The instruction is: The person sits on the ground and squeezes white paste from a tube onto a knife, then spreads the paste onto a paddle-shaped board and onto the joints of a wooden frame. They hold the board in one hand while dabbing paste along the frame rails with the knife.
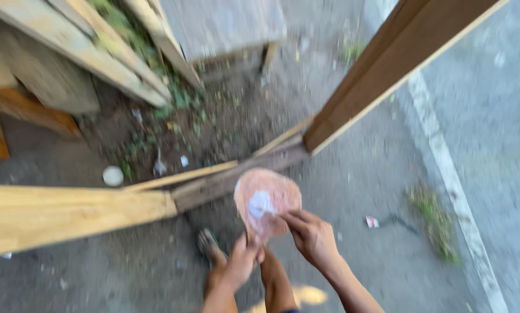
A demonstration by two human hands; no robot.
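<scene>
Pinkish worn disc [267,200] pinched at lower edge by both hands: left hand [241,262] from below, right hand [313,236] at right side. Held above grey ground, near wooden planks [68,217]. Best kept flat, fingertips firm on rim; blurred centre patch unclear.

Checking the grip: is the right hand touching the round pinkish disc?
Touching. The head view shows the right hand with its fingers pinching the lower edge of the round pinkish disc.
</scene>
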